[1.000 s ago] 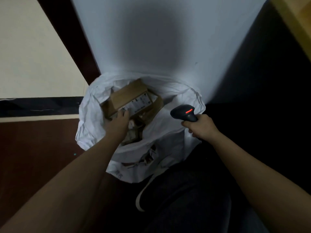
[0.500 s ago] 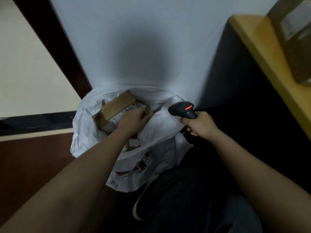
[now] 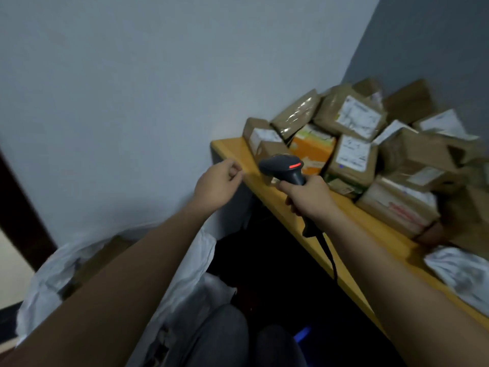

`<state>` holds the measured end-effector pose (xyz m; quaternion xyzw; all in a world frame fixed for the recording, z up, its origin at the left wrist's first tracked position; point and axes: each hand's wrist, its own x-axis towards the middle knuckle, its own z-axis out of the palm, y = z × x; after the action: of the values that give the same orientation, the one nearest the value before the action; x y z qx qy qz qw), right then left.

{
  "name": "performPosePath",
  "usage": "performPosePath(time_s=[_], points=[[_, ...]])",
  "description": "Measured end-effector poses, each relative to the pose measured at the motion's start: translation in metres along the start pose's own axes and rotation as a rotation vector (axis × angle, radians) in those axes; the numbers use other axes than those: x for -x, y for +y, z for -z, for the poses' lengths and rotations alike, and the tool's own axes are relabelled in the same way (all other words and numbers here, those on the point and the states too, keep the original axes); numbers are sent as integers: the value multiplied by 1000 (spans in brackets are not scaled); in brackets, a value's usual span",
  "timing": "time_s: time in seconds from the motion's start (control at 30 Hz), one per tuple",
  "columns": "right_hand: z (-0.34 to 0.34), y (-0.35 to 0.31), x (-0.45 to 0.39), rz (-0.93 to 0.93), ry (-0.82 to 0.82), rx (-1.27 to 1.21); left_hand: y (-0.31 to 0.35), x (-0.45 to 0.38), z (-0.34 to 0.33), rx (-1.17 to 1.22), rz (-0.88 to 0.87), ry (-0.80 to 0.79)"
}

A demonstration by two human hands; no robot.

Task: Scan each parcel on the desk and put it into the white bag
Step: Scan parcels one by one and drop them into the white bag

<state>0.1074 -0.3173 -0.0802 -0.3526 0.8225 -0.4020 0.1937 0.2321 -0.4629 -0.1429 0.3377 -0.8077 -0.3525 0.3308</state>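
My right hand (image 3: 308, 198) grips a black barcode scanner (image 3: 284, 168) with a red light, held over the near-left end of the yellow desk (image 3: 291, 215). My left hand (image 3: 218, 185) hangs empty in the air just left of the desk's corner, fingers loosely curled. Several brown cardboard parcels (image 3: 352, 128) with white labels are piled on the desk, an orange box (image 3: 313, 148) among them. The white bag (image 3: 190, 263) stands on the floor at lower left, partly hidden by my left forearm, with a brown parcel (image 3: 105, 256) showing inside.
A grey plastic mailer (image 3: 460, 274) lies on the desk at the right edge. The scanner's cable (image 3: 329, 256) hangs over the desk front. A pale wall stands behind; a dark door frame (image 3: 21, 207) is at the left. My knees are at the bottom.
My left hand let go of the parcel in the bag and rose toward the desk corner. The view swung right and up, bringing the parcel pile into sight. The scanner moved over the desk.
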Motion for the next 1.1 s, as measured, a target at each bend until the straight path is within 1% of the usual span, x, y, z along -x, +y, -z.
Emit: performPosePath(time_s=[0.1, 0.17, 0.23, 0.33, 0.4, 0.5, 0.63, 0.83, 0.93, 1.03, 1.1], points=[[46, -5, 3, -23, 42, -25, 40, -24, -26, 27, 8, -67], [70, 2, 0, -42, 78, -56, 58, -39, -48, -35, 24, -90], [87, 10, -6, -46, 118, -75, 69, -52, -67, -127, 57, -75], [100, 23, -17, -37, 158, -102, 83, -70, -92, -225, 160, -33], [103, 29, -26, -33, 163, -123, 90, -80, -105, -284, 213, -37], [107, 38, -38, -34, 161, -152, 90, -95, -119, -385, 237, -63], [109, 49, -43, -38, 151, -139, 83, -102, -124, -458, 237, -119], [116, 61, -29, -48, 135, -125, 82, -72, -111, -485, 196, -116], [121, 65, -14, -52, 130, -139, 88, -39, -103, -464, 176, -135], [128, 69, 8, -62, 110, -163, 102, 2, -97, -445, 108, -155], [132, 71, 24, -65, 114, -159, 112, 28, -96, -416, 69, -199]])
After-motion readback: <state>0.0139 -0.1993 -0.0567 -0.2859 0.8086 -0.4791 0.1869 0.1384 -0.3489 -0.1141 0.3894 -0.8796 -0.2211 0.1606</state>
